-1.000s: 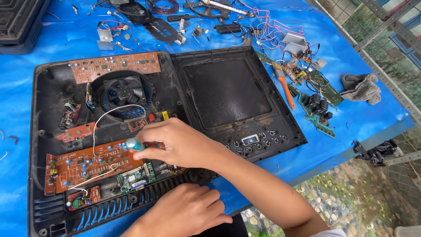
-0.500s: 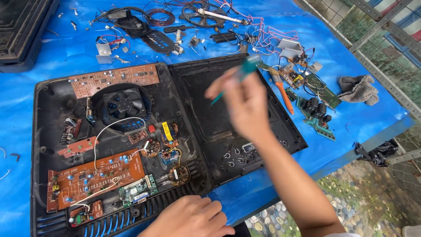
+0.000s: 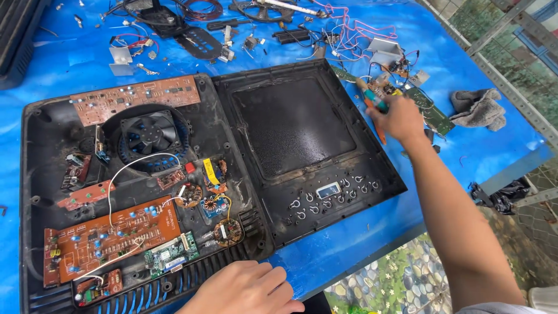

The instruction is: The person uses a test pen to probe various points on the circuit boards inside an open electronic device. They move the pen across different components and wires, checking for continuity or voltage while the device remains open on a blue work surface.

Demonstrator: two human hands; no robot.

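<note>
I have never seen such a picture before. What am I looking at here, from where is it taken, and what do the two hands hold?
The picture comes from a camera worn on a person's head, looking down at their own two bare hands; there is no machine arm. On a table covered with a blue plastic sheet lies an opened black plastic appliance housing with a round black fan and orange-brown circuit boards inside. Beside it lies its black lid with a dark flat panel. The left hand rests on the housing's front edge. The right hand holds a screwdriver with a teal and orange handle over loose wires and parts. A grey cloth lies further right.
</note>
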